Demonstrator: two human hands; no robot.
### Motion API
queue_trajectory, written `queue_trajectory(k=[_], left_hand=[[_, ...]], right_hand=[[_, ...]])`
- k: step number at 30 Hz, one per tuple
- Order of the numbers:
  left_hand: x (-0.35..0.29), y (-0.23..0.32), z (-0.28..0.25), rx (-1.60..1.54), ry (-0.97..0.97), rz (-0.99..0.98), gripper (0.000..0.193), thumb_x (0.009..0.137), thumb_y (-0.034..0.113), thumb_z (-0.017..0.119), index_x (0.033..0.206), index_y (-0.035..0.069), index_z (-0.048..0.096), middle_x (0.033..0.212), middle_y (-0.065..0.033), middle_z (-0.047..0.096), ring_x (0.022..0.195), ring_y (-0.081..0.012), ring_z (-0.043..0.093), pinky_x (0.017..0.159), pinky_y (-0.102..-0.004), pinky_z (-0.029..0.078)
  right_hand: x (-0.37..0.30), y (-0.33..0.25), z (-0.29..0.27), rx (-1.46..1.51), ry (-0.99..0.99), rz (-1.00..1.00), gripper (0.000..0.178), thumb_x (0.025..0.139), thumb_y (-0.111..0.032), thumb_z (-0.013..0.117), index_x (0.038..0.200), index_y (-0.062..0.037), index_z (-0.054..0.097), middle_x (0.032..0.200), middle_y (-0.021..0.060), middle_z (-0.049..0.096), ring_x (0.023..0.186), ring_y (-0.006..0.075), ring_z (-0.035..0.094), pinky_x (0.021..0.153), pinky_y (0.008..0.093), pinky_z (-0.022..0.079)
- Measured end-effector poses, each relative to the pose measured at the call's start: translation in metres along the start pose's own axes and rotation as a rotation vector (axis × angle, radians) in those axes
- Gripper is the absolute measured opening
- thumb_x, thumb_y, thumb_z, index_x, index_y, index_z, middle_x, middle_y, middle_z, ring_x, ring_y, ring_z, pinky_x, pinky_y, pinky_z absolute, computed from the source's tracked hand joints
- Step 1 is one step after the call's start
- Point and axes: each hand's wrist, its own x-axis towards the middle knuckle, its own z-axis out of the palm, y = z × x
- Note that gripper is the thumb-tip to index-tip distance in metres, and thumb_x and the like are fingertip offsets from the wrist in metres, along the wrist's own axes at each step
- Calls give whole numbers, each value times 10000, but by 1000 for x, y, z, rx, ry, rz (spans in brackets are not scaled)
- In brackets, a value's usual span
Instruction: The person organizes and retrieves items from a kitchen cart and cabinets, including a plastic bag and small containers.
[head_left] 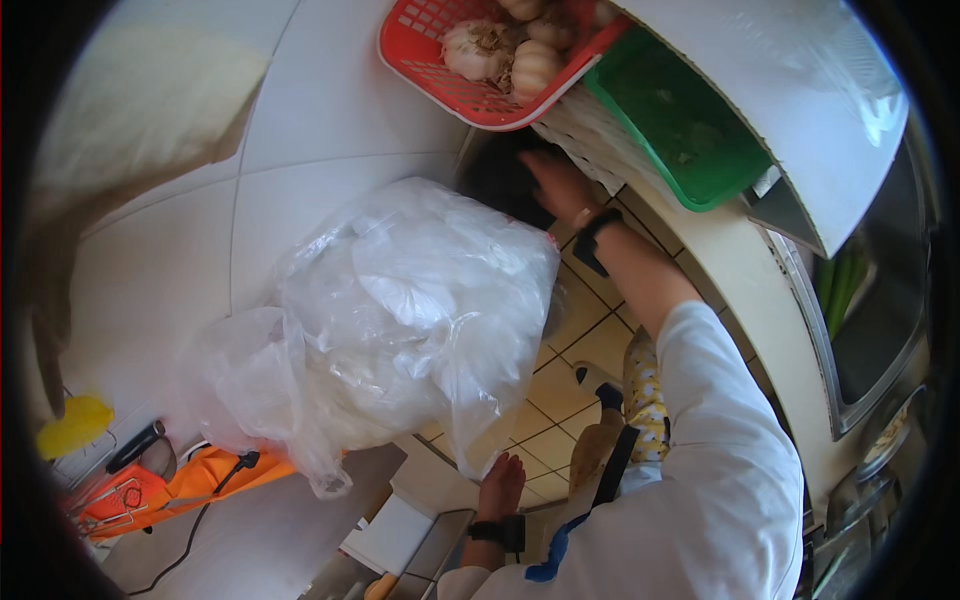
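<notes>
A large crumpled clear plastic bag point(410, 300), full of more thin clear plastic, sits at the edge of the white counter and hangs partly over it. My left hand point(503, 485) is low down beside the bag's lower corner, fingers stretched and apparently holding nothing; whether it touches the bag I cannot tell. My right hand point(558, 188) reaches past the bag's far side to a dark, rounded object point(498, 178) below a red basket. Its fingers are apart against that object, whose kind is unclear. Black bands circle both wrists.
The red plastic basket point(440, 75) holds garlic bulbs point(480, 50). Beside it stands a green bin point(690, 150). Tiled floor point(560, 385) shows below. At right is a sink point(870, 330) with green vegetables. An orange item point(205, 480) and a black-handled tool point(135, 446) lie at left.
</notes>
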Motion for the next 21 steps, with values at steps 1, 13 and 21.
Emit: queue_trajectory(k=[1, 13, 21], left_hand=[[-3, -3, -4, -34, -10, -3, 190, 895, 178, 619, 1058, 83, 591, 974, -52, 637, 924, -182, 598, 840, -326, 479], [-21, -17, 25, -182, -32, -92, 170, 915, 145, 586, 1067, 68, 602, 999, -84, 641, 923, -194, 618, 824, -309, 500], [-14, -11, 17, -134, 18, -70, 234, 913, 117, 571, 1138, 72, 526, 1038, -90, 629, 939, -191, 612, 846, -309, 501]], right_hand=[[15, -7, 9, 8, -3, 2, 522, 728, -54, 634, 1232, -77, 500, 1202, 181, 557, 1076, 376, 545, 908, 422, 464], [64, -1, 62, -253, -257, -136, 288, 837, -146, 489, 1078, -125, 645, 1125, 141, 603, 1134, 305, 521, 967, 430, 425], [63, 23, 89, 591, -46, 96, 240, 853, -190, 503, 1008, -52, 625, 1025, 180, 606, 985, 359, 555, 899, 450, 426]])
